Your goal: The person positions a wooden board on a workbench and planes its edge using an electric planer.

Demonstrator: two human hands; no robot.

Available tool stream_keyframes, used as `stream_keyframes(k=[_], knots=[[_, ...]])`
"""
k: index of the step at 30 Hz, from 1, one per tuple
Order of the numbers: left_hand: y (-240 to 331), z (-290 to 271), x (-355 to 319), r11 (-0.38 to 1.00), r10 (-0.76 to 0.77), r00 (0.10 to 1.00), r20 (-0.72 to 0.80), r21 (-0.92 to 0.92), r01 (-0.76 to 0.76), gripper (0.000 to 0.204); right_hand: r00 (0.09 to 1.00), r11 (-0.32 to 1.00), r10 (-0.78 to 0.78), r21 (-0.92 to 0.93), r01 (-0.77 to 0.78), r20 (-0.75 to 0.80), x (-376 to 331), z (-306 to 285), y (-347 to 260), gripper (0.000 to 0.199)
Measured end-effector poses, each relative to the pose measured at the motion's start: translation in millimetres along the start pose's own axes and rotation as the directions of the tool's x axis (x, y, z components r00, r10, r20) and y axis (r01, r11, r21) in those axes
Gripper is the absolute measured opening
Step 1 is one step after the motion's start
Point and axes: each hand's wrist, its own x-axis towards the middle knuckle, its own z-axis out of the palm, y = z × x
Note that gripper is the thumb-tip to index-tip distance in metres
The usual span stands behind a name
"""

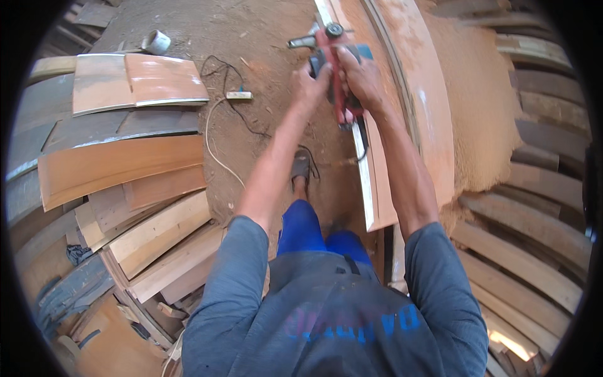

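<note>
Both hands wrap the red electric hand planer (339,75), left hand (311,81) and right hand (361,78), riding the long pale wooden board's (377,182) edge. Best kept flat, pressure even, black cord (361,135) behind.

Sawdust-strewn dirt floor (264,50) under stacked planks (125,169)

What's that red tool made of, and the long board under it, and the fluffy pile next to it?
The red tool looks like hard plastic with a grey metal front, judging by its smooth shine. The board looks like bare wood: pale, matte, with a lighter edge. The pile is probably sawdust, tan and grainy. Both hands, left hand and right hand, grip the tool.
</note>
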Motion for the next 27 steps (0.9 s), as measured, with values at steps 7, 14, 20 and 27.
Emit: stream_keyframes(k=[7, 14, 20, 27], knots=[[16.2, -8.6, -94.2, 0.981, 0.022, 0.997, 0.079, 0.19, -0.037, 0.035, 0.953, 0.948, 0.301, 0.103, -0.301, 0.009, -101.8, -20.2, -20.8, 0.056], [-7.1, 0.1, -256.7, 0.965, -0.072, 0.988, 0.134, 0.258, 0.035, 0.043, 0.923, 0.913, 0.377, 0.135, -0.384, 0.078, -257.1, -42.9, -0.8, 0.058], [-2.8, -3.2, -420.4, 0.934, -0.028, 0.978, 0.206, 0.353, -0.048, 0.049, 0.894, 0.89, 0.429, 0.109, -0.443, 0.133, -417.0, -69.4, -5.5, 0.052], [7.8, -9.6, -454.4, 0.891, -0.221, 0.946, 0.235, 0.444, 0.098, 0.055, 0.858, 0.846, 0.479, 0.163, -0.508, 0.188, -457.2, -74.9, -5.0, 0.058]])
